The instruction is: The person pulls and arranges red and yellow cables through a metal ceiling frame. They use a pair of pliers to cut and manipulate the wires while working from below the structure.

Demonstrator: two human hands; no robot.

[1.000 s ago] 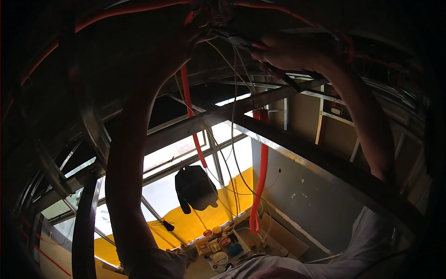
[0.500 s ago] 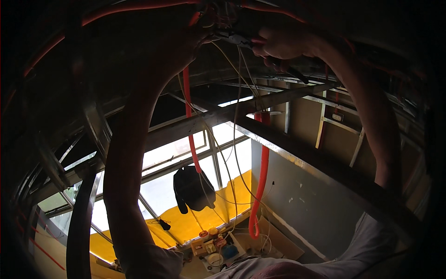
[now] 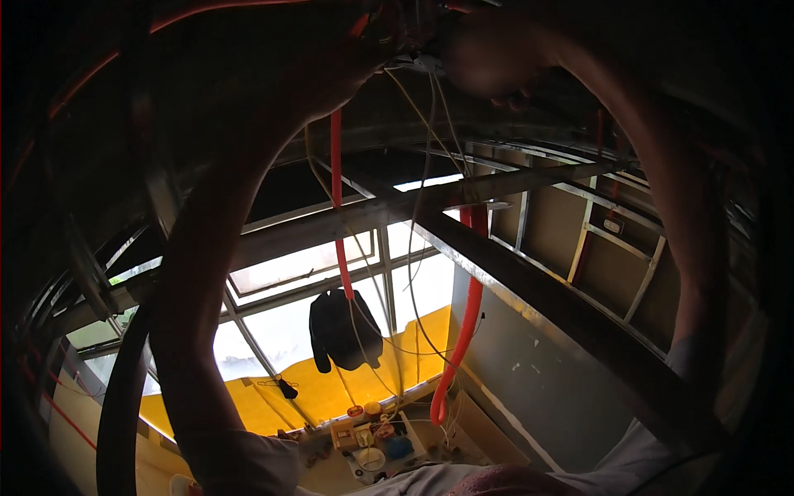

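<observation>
Both arms reach up to the dark ceiling. My right hand [image 3: 492,62] is closed and blurred, wrapped round pliers [image 3: 426,63] whose grey head shows beside the fingers; their handles are hidden in it. Opposite, my left hand [image 3: 360,70] is closed at a bunch of thin wires [image 3: 405,33], its fingertips close to the jaws and deep in shadow. Long pale cables [image 3: 431,124] hang from between the hands. A red corrugated conduit [image 3: 336,157] drops beneath my left wrist, with cables coming out of its lower end.
A metal beam [image 3: 529,285] runs diagonally below my arms, crossing another beam [image 3: 306,231]. A second red conduit [image 3: 471,322] hangs in a loop from it. Below are a dark jacket [image 3: 346,331] before the windows, yellow sheeting [image 3: 248,405], a grey wall [image 3: 529,364] and a cluttered table [image 3: 413,446].
My right hand has turned and moved slightly, so the pliers' handles no longer show. My left forearm has shifted a little left, and the view has moved slightly.
</observation>
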